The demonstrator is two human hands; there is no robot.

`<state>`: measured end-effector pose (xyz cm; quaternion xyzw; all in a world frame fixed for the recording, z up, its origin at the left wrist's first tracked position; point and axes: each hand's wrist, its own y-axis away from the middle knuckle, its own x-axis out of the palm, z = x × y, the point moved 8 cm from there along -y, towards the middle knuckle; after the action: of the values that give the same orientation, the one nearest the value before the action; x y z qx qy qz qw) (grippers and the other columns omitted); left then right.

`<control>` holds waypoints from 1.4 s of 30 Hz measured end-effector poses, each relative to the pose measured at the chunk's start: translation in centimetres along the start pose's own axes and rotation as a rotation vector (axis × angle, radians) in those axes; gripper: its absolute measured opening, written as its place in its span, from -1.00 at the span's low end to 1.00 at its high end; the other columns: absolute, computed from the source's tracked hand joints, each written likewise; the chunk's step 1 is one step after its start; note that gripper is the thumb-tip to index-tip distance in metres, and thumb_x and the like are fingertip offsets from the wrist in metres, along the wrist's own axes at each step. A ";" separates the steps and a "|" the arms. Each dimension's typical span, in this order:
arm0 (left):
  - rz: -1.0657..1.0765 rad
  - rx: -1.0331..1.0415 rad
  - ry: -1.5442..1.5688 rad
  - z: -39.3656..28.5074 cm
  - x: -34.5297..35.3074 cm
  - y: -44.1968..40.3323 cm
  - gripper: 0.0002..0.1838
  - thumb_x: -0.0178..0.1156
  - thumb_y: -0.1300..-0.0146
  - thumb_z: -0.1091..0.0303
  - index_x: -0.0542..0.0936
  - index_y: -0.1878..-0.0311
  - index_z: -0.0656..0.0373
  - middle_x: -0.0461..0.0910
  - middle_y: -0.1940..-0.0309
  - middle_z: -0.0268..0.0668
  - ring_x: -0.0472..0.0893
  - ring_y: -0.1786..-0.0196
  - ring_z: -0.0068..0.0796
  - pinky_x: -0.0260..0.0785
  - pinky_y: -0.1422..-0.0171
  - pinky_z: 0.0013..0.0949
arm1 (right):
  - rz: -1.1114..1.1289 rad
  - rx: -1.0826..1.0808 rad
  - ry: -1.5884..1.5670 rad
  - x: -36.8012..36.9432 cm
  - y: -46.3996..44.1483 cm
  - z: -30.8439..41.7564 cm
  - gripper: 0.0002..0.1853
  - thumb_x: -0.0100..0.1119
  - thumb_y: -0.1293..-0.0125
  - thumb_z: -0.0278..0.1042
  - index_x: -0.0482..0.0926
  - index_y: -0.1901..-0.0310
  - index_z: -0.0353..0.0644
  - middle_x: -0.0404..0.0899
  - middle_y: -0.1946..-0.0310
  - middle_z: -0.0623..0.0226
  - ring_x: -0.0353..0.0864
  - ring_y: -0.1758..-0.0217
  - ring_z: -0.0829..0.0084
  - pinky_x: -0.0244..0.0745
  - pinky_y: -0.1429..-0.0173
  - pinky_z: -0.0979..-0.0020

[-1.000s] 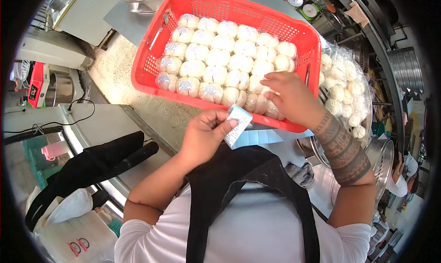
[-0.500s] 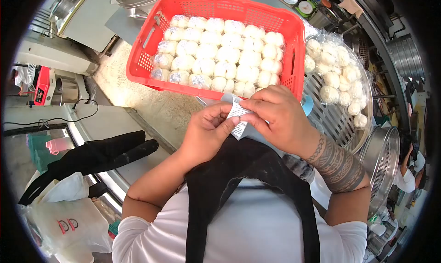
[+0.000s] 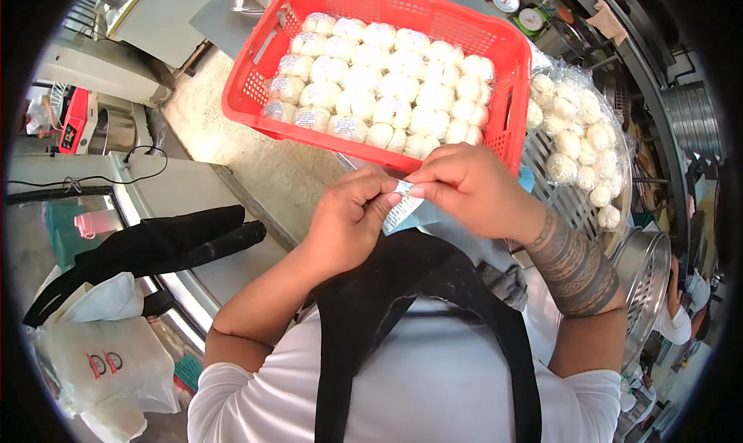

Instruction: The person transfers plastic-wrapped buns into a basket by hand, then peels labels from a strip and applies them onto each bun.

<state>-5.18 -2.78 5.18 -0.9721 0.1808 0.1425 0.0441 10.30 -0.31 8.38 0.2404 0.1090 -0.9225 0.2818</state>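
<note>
My left hand [image 3: 348,215] is closed on a strip of printed labels [image 3: 401,211] in front of my chest. Thumb and fingers of my right hand [image 3: 472,191] pinch the upper end of the same strip, close to the left fingertips. Just beyond both hands stands a red plastic basket [image 3: 333,150] with rows of wrapped white buns [image 3: 362,79]. Printed labels show on several buns along the left and near-left side; buns toward the near right show none that I can make out.
Right of the basket, more white buns [image 3: 569,143] lie in clear plastic on a perforated metal tray [image 3: 546,160]. Round scales [image 3: 531,20] stand at the top right. Plastic bags [image 3: 108,358] and black cloth [image 3: 162,246] are at left. Another person's arm [image 3: 673,292] shows at far right.
My right hand has come from over the buns to the label strip and now pinches its end. The left hand keeps its hold on the strip.
</note>
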 end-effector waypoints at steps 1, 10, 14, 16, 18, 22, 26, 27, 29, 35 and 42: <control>0.004 -0.021 0.017 0.4 -0.2 0.0 -0.92 0.29 -0.43 0.57 0.71 0.06 0.30 0.68 0.21 -0.18 0.67 0.17 -0.31 0.51 0.03 -0.31 | 0.021 0.053 -0.090 -0.1 -0.4 -0.6 -0.81 0.35 -0.42 -0.33 0.77 0.16 -0.30 0.71 0.35 0.13 0.71 0.24 0.22 0.56 0.04 0.23; 0.225 -0.269 0.243 6.2 0.9 1.1 -0.89 0.26 -0.49 0.55 0.72 0.04 0.37 0.63 0.22 -0.33 0.58 0.14 -0.59 0.44 0.02 -0.44 | -0.145 -0.181 0.658 -0.3 -6.7 -6.6 -0.90 0.30 -0.27 -0.34 0.72 0.30 -0.14 0.63 0.37 0.32 0.65 0.14 0.24 0.43 -0.07 0.15; 0.251 -0.144 0.198 5.6 1.0 0.1 -0.87 0.29 -0.43 0.59 0.73 0.02 0.33 0.65 0.24 -0.28 0.61 0.17 -0.53 0.46 0.05 -0.43 | 0.101 -0.331 0.924 3.5 -9.0 -9.8 -0.90 0.24 -0.17 -0.31 0.68 0.35 -0.10 0.59 0.32 0.38 0.60 0.09 0.33 0.41 -0.13 0.24; 0.237 -0.129 0.212 5.5 0.6 -0.5 -0.88 0.31 -0.40 0.59 0.74 0.05 0.31 0.66 0.25 -0.26 0.63 0.19 -0.49 0.47 0.04 -0.42 | 0.140 -0.419 0.944 4.8 -9.5 -10.6 -0.89 0.22 -0.21 -0.32 0.66 0.33 -0.13 0.56 0.34 0.39 0.58 0.12 0.34 0.42 -0.10 0.25; 0.235 -0.120 0.213 5.5 0.1 -1.0 -0.88 0.32 -0.39 0.59 0.74 0.06 0.31 0.67 0.24 -0.26 0.64 0.18 -0.49 0.48 0.03 -0.42 | 0.241 -0.400 0.951 6.3 -8.9 -11.5 -0.86 0.22 -0.23 -0.30 0.67 0.30 -0.15 0.57 0.31 0.39 0.58 0.10 0.36 0.42 -0.12 0.26; 0.221 -0.120 0.241 5.7 -0.4 -1.3 -0.89 0.32 -0.39 0.59 0.74 0.06 0.30 0.68 0.24 -0.26 0.65 0.18 -0.48 0.49 0.03 -0.40 | 0.304 -0.386 0.882 6.5 -7.8 -12.3 -0.79 0.21 -0.27 -0.27 0.72 0.21 -0.20 0.60 0.25 0.38 0.59 0.05 0.38 0.43 -0.14 0.27; 0.249 -0.146 0.243 6.4 -0.3 -1.2 -0.88 0.31 -0.39 0.58 0.74 0.05 0.30 0.67 0.26 -0.27 0.64 0.19 -0.50 0.48 0.04 -0.40 | 0.388 -0.382 0.883 5.8 -5.7 -12.8 -0.70 0.19 -0.32 -0.27 0.75 0.04 -0.23 0.61 0.20 0.37 0.58 0.00 0.40 0.45 -0.13 0.30; 0.253 -0.146 0.233 6.4 -0.3 -1.1 -0.88 0.31 -0.40 0.58 0.74 0.05 0.30 0.66 0.26 -0.27 0.64 0.19 -0.50 0.48 0.04 -0.40 | 0.442 -0.374 0.873 5.7 -5.4 -12.6 -0.69 0.19 -0.33 -0.27 0.74 0.01 -0.22 0.62 0.18 0.37 0.58 0.00 0.40 0.45 -0.13 0.30; 0.253 -0.178 0.242 6.5 -0.5 -1.1 -0.88 0.30 -0.41 0.58 0.74 0.05 0.30 0.65 0.26 -0.28 0.62 0.18 -0.52 0.47 0.04 -0.41 | 0.547 -0.359 0.851 5.2 -5.0 -12.2 -0.68 0.18 -0.35 -0.27 0.73 -0.03 -0.18 0.62 0.15 0.36 0.58 -0.01 0.39 0.45 -0.14 0.30; 0.252 -0.211 0.315 6.1 -0.2 -0.8 -0.87 0.27 -0.46 0.57 0.74 0.01 0.29 0.64 0.22 -0.33 0.58 0.15 -0.60 0.44 0.03 -0.46 | 0.270 -0.302 0.771 4.0 -6.9 -11.5 -0.83 0.18 -0.28 -0.33 0.73 0.17 -0.09 0.60 0.16 0.37 0.59 -0.07 0.31 0.49 -0.18 0.24; 0.223 -0.264 0.373 6.0 0.1 -0.8 -0.89 0.28 -0.53 0.48 0.71 0.00 0.30 0.69 0.14 -0.37 0.60 0.09 -0.68 0.47 -0.02 -0.48 | 0.397 -0.001 0.481 2.2 -7.2 -10.6 -0.70 0.31 -0.33 -0.30 0.74 -0.05 -0.16 0.71 0.15 0.18 0.68 0.00 0.28 0.55 -0.19 0.29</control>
<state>-6.40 -1.19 -0.58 -0.9530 0.2718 -0.0128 -0.1334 8.67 8.10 -1.39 0.4683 0.1238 -0.7661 0.4225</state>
